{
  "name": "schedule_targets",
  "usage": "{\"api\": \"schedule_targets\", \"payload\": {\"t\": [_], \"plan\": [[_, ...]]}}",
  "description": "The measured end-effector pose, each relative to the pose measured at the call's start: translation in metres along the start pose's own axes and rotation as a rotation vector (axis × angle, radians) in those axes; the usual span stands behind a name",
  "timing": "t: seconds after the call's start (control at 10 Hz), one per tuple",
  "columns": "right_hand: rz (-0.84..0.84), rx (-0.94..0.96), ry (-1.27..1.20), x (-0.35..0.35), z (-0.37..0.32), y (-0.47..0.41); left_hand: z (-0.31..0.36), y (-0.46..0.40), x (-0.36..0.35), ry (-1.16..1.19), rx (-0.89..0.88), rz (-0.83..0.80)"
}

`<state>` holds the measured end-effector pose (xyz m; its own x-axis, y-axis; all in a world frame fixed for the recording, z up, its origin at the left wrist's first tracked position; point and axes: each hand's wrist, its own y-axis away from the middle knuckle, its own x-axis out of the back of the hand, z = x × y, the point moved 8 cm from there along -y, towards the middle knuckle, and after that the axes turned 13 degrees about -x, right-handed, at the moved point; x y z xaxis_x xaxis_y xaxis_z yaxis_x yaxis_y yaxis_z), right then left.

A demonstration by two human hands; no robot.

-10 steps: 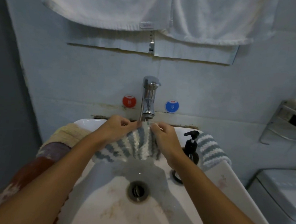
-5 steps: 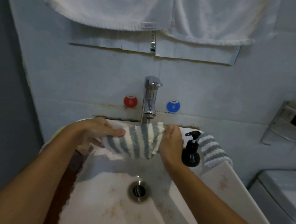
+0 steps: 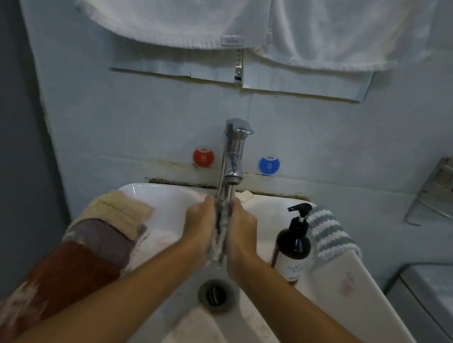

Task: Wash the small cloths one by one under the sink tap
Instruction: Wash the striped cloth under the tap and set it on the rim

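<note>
- here, our white ceramic sink basin (image 3: 350,293) spreads below, its round metal drain (image 3: 215,294) near the middle.
- two white towels (image 3: 229,15) hang on the wall above.
- a pile of cream, mauve and rust cloths (image 3: 93,245) drapes the left rim; a grey-and-white striped cloth (image 3: 330,234) lies on the right rim, beside a dark pump soap bottle (image 3: 292,248).
- the chrome tap (image 3: 233,155) runs onto our hands.
- our left hand (image 3: 199,230) and right hand (image 3: 241,234) press the small striped cloth (image 3: 220,237) between them, blurred; fingers seem curled round it.
</note>
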<state>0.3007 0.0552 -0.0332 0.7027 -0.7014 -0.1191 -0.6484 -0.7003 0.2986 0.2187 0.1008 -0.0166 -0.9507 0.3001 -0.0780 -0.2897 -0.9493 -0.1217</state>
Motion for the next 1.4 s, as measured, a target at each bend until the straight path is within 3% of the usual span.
{"api": "schedule_targets", "payload": {"t": [0.1, 0.2, 0.3, 0.4, 0.5, 0.6, 0.7, 0.8, 0.9, 1.0, 1.1, 1.2, 1.3, 1.4], "plan": [[0.104, 0.033, 0.055, 0.012, -0.011, -0.004, 0.007, 0.016, -0.022, -0.086, -0.122, 0.002], [0.032, -0.054, -0.136, 0.014, -0.010, 0.004, 0.006, 0.004, -0.013, -0.112, -0.114, 0.122], [-0.020, -0.005, -0.094, 0.003, -0.007, 0.004, -0.001, -0.001, -0.002, -0.005, -0.033, 0.184], [0.128, 0.052, 0.075, 0.013, -0.009, -0.005, 0.001, 0.014, -0.015, -0.093, -0.111, 0.086], [0.058, -0.009, -0.030, 0.005, -0.003, 0.005, 0.001, 0.006, -0.003, -0.074, -0.097, 0.186], [0.030, 0.049, 0.053, 0.000, -0.002, 0.004, -0.004, 0.001, 0.002, -0.017, -0.030, 0.217], [0.108, -0.017, 0.133, 0.006, 0.003, -0.004, -0.006, 0.013, -0.011, -0.079, -0.051, 0.167], [0.041, -0.088, -0.051, 0.001, 0.006, 0.012, -0.015, 0.000, 0.001, -0.036, 0.020, 0.219], [0.061, -0.056, 0.012, 0.000, 0.008, 0.003, -0.014, 0.006, 0.000, 0.010, 0.065, 0.193], [0.074, -0.067, 0.069, -0.007, 0.015, -0.009, -0.008, 0.009, -0.006, -0.057, -0.017, 0.186], [0.045, -0.017, -0.043, -0.001, 0.008, -0.002, -0.012, -0.001, -0.001, 0.014, 0.069, 0.191], [0.078, -0.002, 0.066, 0.005, 0.001, -0.006, -0.018, 0.002, -0.013, 0.010, 0.101, 0.111], [0.073, -0.028, 0.074, 0.002, 0.003, -0.005, -0.012, 0.007, -0.002, -0.090, 0.021, 0.182], [0.003, 0.094, 0.028, -0.006, -0.001, 0.002, -0.020, -0.004, -0.002, -0.028, 0.068, 0.096]]}}
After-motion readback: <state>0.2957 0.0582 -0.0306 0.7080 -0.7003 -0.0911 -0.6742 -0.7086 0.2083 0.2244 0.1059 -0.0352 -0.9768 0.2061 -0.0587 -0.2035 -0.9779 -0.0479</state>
